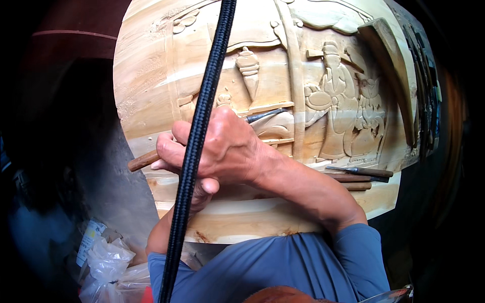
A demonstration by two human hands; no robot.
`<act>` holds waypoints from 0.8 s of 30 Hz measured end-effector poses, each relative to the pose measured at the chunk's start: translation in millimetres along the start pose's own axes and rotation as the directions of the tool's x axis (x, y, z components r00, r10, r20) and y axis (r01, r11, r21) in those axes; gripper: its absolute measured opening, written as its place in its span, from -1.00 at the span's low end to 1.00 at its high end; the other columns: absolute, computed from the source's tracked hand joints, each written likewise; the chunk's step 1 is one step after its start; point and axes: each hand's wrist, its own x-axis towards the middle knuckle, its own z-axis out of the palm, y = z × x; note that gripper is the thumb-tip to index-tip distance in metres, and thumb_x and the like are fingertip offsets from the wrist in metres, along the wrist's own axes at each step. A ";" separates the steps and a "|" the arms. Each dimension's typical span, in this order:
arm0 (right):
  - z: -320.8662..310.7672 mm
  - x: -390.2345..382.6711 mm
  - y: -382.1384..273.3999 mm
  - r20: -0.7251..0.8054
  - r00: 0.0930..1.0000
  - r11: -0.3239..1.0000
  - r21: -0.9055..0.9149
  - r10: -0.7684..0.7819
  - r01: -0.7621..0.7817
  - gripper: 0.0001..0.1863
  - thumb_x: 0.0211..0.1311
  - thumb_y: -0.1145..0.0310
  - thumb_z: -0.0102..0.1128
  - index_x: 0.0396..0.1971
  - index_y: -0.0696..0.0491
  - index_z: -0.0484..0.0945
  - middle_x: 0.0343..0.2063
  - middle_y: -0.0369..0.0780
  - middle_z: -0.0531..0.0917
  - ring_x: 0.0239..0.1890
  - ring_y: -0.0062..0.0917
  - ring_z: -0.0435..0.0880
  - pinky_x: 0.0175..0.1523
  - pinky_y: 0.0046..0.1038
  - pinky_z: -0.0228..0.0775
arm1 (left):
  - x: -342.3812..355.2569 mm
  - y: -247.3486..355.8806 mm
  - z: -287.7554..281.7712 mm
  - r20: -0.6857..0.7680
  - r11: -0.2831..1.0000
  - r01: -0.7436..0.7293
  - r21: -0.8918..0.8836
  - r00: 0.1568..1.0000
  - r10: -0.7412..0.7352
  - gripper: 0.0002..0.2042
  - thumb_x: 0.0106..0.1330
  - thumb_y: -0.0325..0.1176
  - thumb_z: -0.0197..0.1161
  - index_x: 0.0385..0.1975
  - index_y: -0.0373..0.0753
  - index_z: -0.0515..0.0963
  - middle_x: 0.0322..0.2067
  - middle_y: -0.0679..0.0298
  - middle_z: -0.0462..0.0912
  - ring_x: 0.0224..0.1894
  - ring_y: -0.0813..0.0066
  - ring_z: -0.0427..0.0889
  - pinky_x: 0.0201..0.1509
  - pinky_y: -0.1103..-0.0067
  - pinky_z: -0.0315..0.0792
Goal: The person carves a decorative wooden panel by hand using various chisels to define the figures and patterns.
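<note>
My right hand is closed, back upward, around a wood-handled chisel. The handle's end sticks out to the left of the fist. On the other side, the chisel's dark metal blade rests over the carving; the fist hides its middle. My left hand lies just below and partly beneath the right one. Its thumb shows, but the other fingers are hidden. Both hands are over a pale carved wooden panel, with figures and a tapered hanging ornament in relief.
Several wood-handled carving tools lie on the panel right of my forearm. A long curved wooden piece rests at the upper right. More tools line the far right edge. A black braided cord crosses the view. Plastic bags sit lower left.
</note>
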 end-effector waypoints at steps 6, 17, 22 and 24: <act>13.4 -0.5 -7.0 -0.039 0.999 0.998 0.051 -0.036 0.038 -0.59 0.43 -0.02 0.40 -0.37 -0.01 0.52 -0.61 -0.30 0.49 -0.63 -0.47 0.68 -0.55 -0.38 0.52 | -6.9 -11.5 -8.1 0.077 0.993 -0.114 0.042 0.991 0.111 0.33 0.19 0.59 0.47 0.76 -0.14 -0.04 0.68 0.17 0.16 0.73 0.12 0.16 0.81 0.10 0.09; 5.2 2.0 -6.3 0.064 0.998 0.989 0.145 0.005 -0.015 -0.59 0.57 -0.03 0.30 -0.23 0.05 0.55 -0.56 -0.23 0.55 -0.55 -0.34 0.75 -0.48 -0.28 0.55 | -0.3 -6.1 -3.9 0.111 0.991 -0.109 0.071 0.989 0.101 0.30 0.24 0.62 0.37 0.76 -0.15 -0.06 0.71 0.17 0.10 0.75 0.15 0.11 0.82 0.12 0.05; 10.2 5.6 -5.6 -0.020 1.000 0.992 0.123 0.010 -0.008 -0.63 0.34 0.04 0.43 -0.43 -0.01 0.56 -0.60 -0.27 0.58 -0.58 -0.41 0.75 -0.50 -0.31 0.64 | 10.7 7.4 -9.4 0.236 0.995 -0.093 -0.021 0.967 0.095 0.29 0.27 0.64 0.32 0.77 -0.16 -0.07 0.72 0.17 0.08 0.75 0.16 0.09 0.82 0.13 0.03; 9.3 4.8 -4.4 -0.007 1.000 0.993 0.117 0.015 -0.014 -0.62 0.38 0.02 0.43 -0.43 -0.01 0.55 -0.60 -0.27 0.58 -0.58 -0.42 0.75 -0.51 -0.33 0.64 | 17.1 3.7 -11.1 0.275 0.994 -0.093 -0.048 0.956 0.103 0.29 0.27 0.64 0.30 0.77 -0.16 -0.07 0.72 0.17 0.07 0.75 0.17 0.08 0.82 0.13 0.02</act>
